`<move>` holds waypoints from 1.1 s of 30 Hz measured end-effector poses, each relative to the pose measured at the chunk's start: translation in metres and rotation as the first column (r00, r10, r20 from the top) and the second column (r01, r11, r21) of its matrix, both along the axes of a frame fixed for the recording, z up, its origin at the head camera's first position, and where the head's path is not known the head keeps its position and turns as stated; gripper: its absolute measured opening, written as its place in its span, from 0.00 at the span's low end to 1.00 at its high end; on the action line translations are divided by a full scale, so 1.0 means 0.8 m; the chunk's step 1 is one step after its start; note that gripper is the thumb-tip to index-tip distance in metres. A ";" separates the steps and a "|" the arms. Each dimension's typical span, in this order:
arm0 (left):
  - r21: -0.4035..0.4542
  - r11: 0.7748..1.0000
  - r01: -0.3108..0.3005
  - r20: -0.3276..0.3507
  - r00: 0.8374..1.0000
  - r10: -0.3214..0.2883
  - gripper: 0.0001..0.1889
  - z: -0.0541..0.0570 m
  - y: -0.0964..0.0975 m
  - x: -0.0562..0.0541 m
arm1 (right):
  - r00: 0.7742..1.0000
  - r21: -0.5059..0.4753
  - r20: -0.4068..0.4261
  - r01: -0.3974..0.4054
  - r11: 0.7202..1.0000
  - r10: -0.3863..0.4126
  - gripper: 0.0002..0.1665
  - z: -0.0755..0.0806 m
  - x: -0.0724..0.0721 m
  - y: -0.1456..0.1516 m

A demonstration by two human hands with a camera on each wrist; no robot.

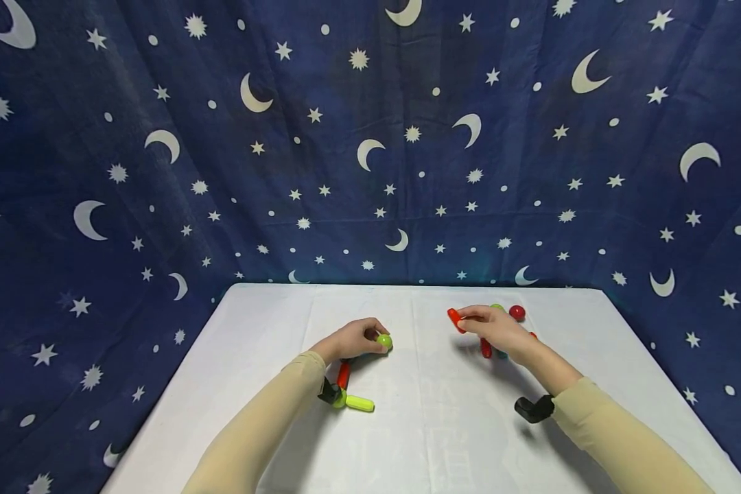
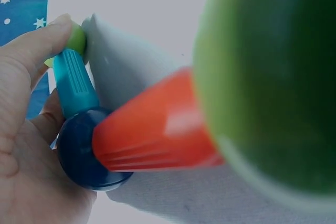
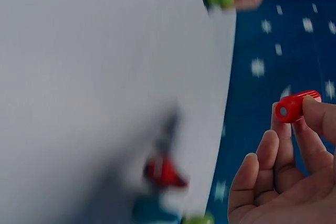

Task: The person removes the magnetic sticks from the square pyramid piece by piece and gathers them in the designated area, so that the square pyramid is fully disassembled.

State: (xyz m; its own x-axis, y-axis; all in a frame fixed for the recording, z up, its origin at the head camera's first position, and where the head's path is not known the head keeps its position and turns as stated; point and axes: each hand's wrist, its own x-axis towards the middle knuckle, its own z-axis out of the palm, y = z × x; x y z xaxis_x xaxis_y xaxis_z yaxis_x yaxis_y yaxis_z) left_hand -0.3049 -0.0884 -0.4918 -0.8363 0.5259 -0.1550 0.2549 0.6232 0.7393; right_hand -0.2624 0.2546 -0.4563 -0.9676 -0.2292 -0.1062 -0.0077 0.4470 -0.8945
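On the left, my left hand [image 1: 355,338] pinches a light green ball [image 1: 384,341] between thumb and fingers. That ball sits at one end of a joined chain. A teal rod [image 2: 76,82] runs from it to a dark blue ball [image 2: 79,150] near the palm. From there a red rod [image 2: 157,124] leads to another green ball [image 2: 262,77], which carries a yellow-green rod [image 1: 360,403]. Over the table's right side, my right hand [image 1: 500,331] pinches a loose red rod [image 3: 294,106] between thumb and fingertips, its round end showing.
Below and behind the right hand lie more pieces: a dark red ball [image 1: 517,313], a red rod [image 1: 486,348] and a green ball [image 1: 497,307], partly hidden by the hand. A white cloth covers the table [image 1: 420,439]. A blue star-and-moon curtain [image 1: 321,151] hangs behind it.
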 end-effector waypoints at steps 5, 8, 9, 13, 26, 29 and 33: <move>-0.001 1.000 0.003 0.002 1.000 -0.003 0.14 0.000 -0.002 0.001 | 0.992 0.004 0.040 0.122 0.993 -0.122 0.33 0.007 0.007 0.072; 0.000 1.000 -0.001 0.008 1.000 0.001 0.15 0.001 -0.004 0.001 | 0.973 0.053 0.084 0.213 0.976 -0.217 0.38 0.004 0.010 0.109; 0.001 1.000 -0.002 0.011 1.000 0.002 0.14 0.001 -0.005 0.001 | 0.965 0.072 0.092 0.239 0.968 -0.245 0.39 0.002 0.011 0.120; 0.010 1.000 0.000 0.014 1.000 0.000 0.14 0.000 -0.006 0.001 | 0.937 0.146 0.132 0.305 0.941 -0.324 0.42 -0.012 0.016 0.155; 0.017 1.000 0.001 0.024 1.000 -0.001 0.15 0.000 -0.003 0.000 | 0.917 0.275 0.145 0.324 0.905 -0.372 0.40 -0.053 0.027 0.188; 0.022 1.000 0.000 0.029 1.000 0.000 0.15 0.000 -0.002 -0.001 | 0.920 0.283 0.121 0.329 0.901 -0.373 0.39 -0.055 0.027 0.186; 0.027 1.000 0.004 0.033 0.999 -0.004 0.14 0.000 -0.002 -0.001 | 0.919 0.303 0.100 0.337 0.891 -0.382 0.38 -0.060 0.028 0.184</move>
